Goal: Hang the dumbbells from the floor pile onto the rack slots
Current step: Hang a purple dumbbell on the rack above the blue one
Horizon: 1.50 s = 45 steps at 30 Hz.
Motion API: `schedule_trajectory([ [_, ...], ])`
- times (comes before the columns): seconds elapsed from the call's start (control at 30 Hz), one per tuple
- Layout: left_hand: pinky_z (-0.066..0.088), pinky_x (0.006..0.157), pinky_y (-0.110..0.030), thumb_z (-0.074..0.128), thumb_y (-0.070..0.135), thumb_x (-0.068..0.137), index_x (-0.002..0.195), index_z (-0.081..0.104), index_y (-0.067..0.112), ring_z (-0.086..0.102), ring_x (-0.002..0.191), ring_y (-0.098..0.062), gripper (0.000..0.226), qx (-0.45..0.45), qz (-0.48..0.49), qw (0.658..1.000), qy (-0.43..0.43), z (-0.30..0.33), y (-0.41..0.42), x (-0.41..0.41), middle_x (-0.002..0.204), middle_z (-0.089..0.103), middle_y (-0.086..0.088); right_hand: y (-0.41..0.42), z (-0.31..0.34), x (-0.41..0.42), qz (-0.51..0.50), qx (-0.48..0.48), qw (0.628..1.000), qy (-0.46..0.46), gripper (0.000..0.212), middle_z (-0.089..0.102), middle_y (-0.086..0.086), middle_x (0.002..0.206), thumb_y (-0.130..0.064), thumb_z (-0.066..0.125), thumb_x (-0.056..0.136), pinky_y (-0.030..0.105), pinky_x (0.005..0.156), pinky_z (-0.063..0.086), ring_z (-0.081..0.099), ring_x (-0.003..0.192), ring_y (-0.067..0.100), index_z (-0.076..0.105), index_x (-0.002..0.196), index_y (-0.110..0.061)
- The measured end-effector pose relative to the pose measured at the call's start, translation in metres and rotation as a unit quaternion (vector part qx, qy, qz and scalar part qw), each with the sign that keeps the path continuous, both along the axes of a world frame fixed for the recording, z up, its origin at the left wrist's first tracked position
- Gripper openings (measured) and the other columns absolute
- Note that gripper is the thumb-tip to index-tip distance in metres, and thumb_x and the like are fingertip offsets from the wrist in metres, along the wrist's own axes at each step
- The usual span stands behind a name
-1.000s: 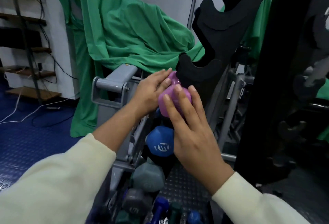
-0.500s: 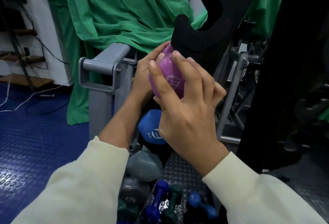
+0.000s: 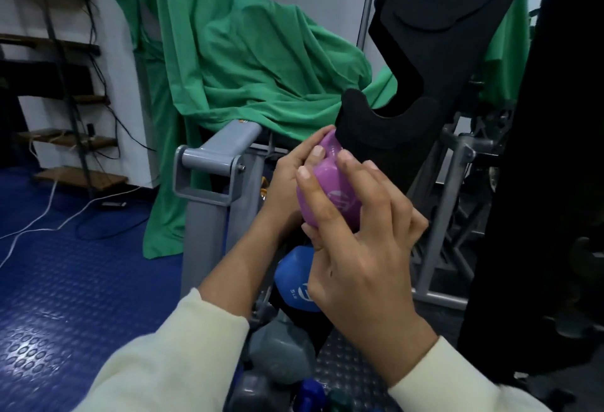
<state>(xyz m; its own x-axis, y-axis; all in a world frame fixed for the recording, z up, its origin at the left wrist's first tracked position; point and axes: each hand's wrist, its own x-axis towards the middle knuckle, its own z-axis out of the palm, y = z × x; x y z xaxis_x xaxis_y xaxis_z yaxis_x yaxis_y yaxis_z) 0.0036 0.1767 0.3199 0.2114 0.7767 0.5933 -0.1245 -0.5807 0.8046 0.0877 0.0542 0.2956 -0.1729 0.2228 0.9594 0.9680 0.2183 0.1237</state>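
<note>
We have a single head-worn view, looking forward and down, close over both hands (image 3: pixel 343 225) at centre; the black rack (image 3: pixel 425 52) rises at 1 o'clock, blue floor (image 3: pixel 65 280) at 8.

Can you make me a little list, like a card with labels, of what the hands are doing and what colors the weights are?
held weight: purple dumbbell
left hand: grips the purple dumbbell from its far side
right hand: fingers curled round the near end of the purple dumbbell
where it is: just below a black rack slot
weights below the hands: blue dumbbell, then grey dumbbell
behind: green cloth
floor: blue studded floor
</note>
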Motion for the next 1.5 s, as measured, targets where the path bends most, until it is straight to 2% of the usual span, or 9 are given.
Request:
schedule_trajectory([
  [0.23,0.051,0.096,-0.016,0.062,0.015,0.104,0.129,0.056,0.058,0.065,0.11,0.008,0.05,-0.005,-0.008,0.992,0.127,0.017,0.009,-0.026,0.112,0.071,0.032,-0.009,0.003,0.002,0.006,-0.036,0.999,0.005,0.06,0.046,0.008,0.16,-0.025,0.071,0.091,0.053,0.097,0.038,0.043,0.145,0.03,0.057,0.149,-0.031],
  [0.33,0.048,0.112,-0.04,0.062,0.023,0.103,0.141,0.052,0.056,0.063,0.124,-0.008,0.052,0.0,0.003,0.982,0.19,0.025,0.011,-0.033,0.132,0.068,0.01,-0.015,0.007,0.004,0.019,-0.056,0.998,0.014,0.054,0.046,0.007,0.16,-0.032,0.069,0.096,0.052,0.1,0.038,0.044,0.145,0.03,0.058,0.149,-0.031],
  [0.5,0.048,0.111,-0.034,0.06,0.035,0.099,0.146,0.057,0.033,0.062,0.117,-0.007,0.047,0.021,0.046,0.956,0.289,0.042,0.005,-0.038,0.132,0.07,0.0,-0.021,0.014,0.005,0.035,-0.087,0.996,0.011,0.056,0.047,0.006,0.158,-0.03,0.068,0.098,0.048,0.103,0.04,0.045,0.139,0.032,0.055,0.151,-0.025],
  [0.63,0.05,0.109,-0.034,0.052,0.036,0.103,0.142,0.061,0.019,0.064,0.121,-0.02,0.044,-0.081,0.009,0.978,0.192,0.05,-0.022,-0.037,0.141,0.064,-0.01,-0.028,0.022,0.006,0.05,-0.126,0.99,0.034,0.068,0.047,0.003,0.156,-0.031,0.068,0.096,0.048,0.104,0.042,0.045,0.134,0.029,0.044,0.158,-0.016],
  [0.87,0.056,0.071,-0.012,0.057,-0.001,0.103,0.145,0.054,0.002,0.063,0.1,-0.02,0.043,-0.153,-0.031,0.983,0.096,0.055,-0.032,-0.027,0.128,0.066,-0.016,-0.044,0.032,0.008,0.136,-0.129,0.973,0.131,0.054,0.052,0.003,0.147,-0.022,0.061,0.104,0.04,0.116,0.04,0.047,0.134,0.021,0.048,0.155,-0.014],
  [1.13,0.057,0.068,-0.028,0.057,0.018,0.104,0.15,0.048,0.001,0.066,0.069,-0.016,0.05,-0.315,-0.122,0.935,-0.108,0.045,-0.022,-0.01,0.146,0.055,-0.025,-0.04,0.027,0.011,0.105,-0.119,0.982,0.106,0.061,0.057,0.006,0.134,-0.011,0.072,0.095,0.024,0.113,0.036,0.049,0.125,0.021,0.052,0.153,-0.014],
  [1.33,0.054,0.102,-0.04,0.053,0.034,0.106,0.142,0.061,0.029,0.067,0.11,-0.015,0.038,0.001,0.093,0.971,0.219,0.044,-0.041,-0.052,0.124,0.073,0.0,-0.043,0.044,0.04,0.205,-0.058,0.94,0.267,0.022,0.072,-0.002,0.111,-0.006,0.064,0.1,0.027,0.095,0.054,0.067,0.105,0.009,0.075,0.117,-0.015],
  [1.4,0.054,0.1,-0.037,0.052,0.037,0.106,0.131,0.07,0.025,0.067,0.111,-0.011,0.034,0.089,0.181,0.959,0.197,0.036,-0.058,-0.065,0.121,0.074,0.003,-0.038,0.05,0.054,0.234,-0.052,0.877,0.416,0.013,0.071,-0.003,0.107,-0.024,0.07,0.099,0.03,0.092,0.056,0.069,0.101,0.01,0.07,0.111,-0.019],
  [1.5,0.048,0.106,-0.029,0.057,0.032,0.106,0.137,0.065,0.016,0.06,0.119,-0.008,0.036,0.216,0.219,0.936,0.173,0.022,-0.098,-0.068,0.129,0.065,0.004,-0.015,0.052,0.061,0.379,-0.213,0.745,0.507,0.06,0.068,0.0,0.128,-0.053,0.075,0.086,0.037,0.109,0.053,0.067,0.115,0.006,0.058,0.134,-0.021],
])
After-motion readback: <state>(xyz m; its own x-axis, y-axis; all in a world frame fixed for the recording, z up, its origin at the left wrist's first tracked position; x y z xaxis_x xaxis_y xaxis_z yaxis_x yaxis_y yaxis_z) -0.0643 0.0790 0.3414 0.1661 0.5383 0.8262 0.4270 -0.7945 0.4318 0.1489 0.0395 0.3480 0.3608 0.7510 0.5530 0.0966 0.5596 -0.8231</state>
